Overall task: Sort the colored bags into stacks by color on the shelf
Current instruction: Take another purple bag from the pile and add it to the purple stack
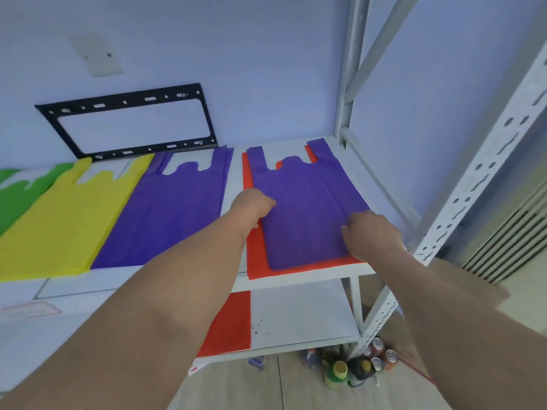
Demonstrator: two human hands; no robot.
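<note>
On the white shelf (299,275) four piles of flat vest-style bags lie side by side, each with its long axis running near to far and its two handle straps pointing toward the far wall. From the left: a green bag (17,192) cut off by the frame edge, a yellow stack (63,220) overlapping it, a purple stack (165,211) overlapping the yellow, and — apart from these, at the right end — a red bag (256,255) with a single purple bag (305,208) lying on top of it, slightly skewed so red shows along its left and near edges.

Both hands are on that top purple bag. The left hand (253,204) has its fingers curled round the bag's left edge, pinching the fabric about midway along. The right hand (371,235) grips the near right corner, fingers bent over the cloth.

On the lower shelf board (302,318) another red bag (229,324) lies flat, partly hidden by the left forearm. On the floor under the rack, by the slotted upright (479,176), stands a cluster of bottles and cans (359,363). A black metal bracket (130,121) is fixed to the far wall.
</note>
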